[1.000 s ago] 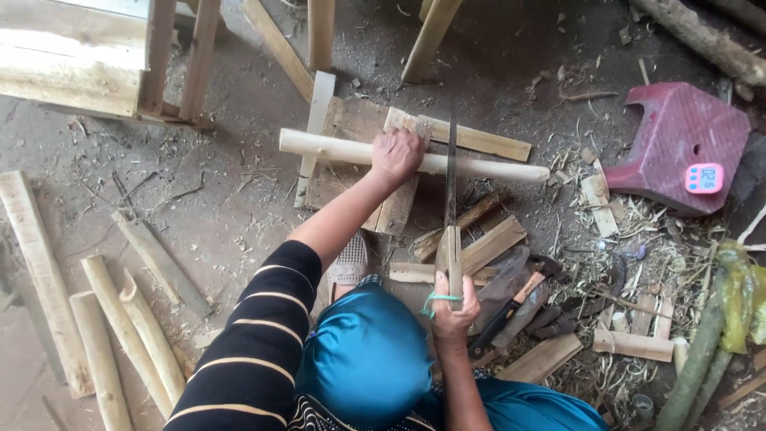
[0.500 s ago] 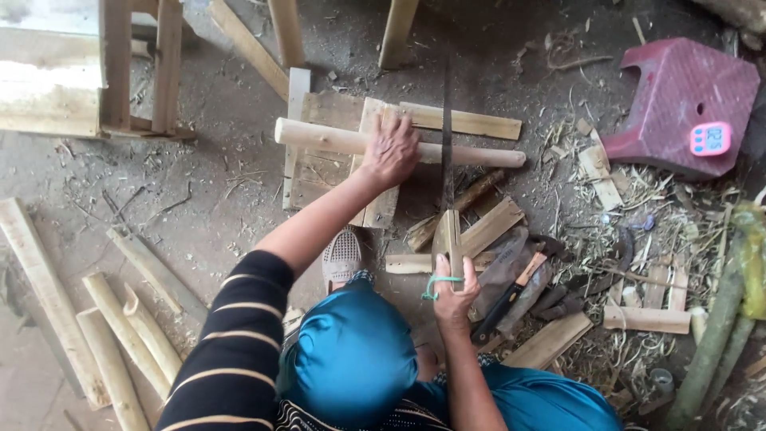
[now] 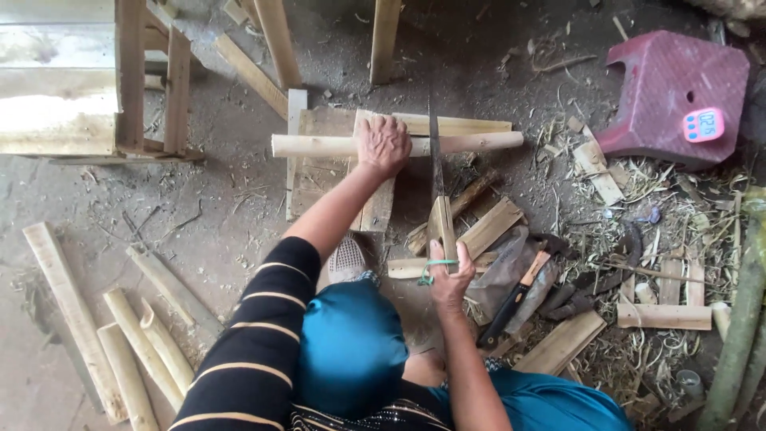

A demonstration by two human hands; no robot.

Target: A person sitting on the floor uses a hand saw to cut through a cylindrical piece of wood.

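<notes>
- Dirt floor [image 3: 239, 231] all over, littered with wood chips, shavings and offcuts, pretty messy workshop spot.
- Left hand [image 3: 383, 145] is pressed down on a pale round pole [image 3: 319, 146], fingers curled over the top of it, pinning it in place.
- That pole lies crosswise on a low wooden block [image 3: 327, 172] made of a few flat boards, sticking out past it on both sides.
- Right hand [image 3: 447, 275] is wrapped tight around the wooden handle of a hand saw [image 3: 436, 172]; a green band sits at the fingers.
- Saw blade runs away from the person and crosses the pole just to the right of the left hand, close but not touching it as far as I can tell.
- Red plastic stool [image 3: 670, 96] sits top right, well apart from the work, with a small pink timer [image 3: 704, 124] on it.
- Bunch of split bamboo pieces [image 3: 144, 343] lie bottom left on the floor.
- Dark-handled knife [image 3: 515, 299] rests just right of the saw hand among the scraps.
- Wooden frame [image 3: 152, 88] stands top left.
</notes>
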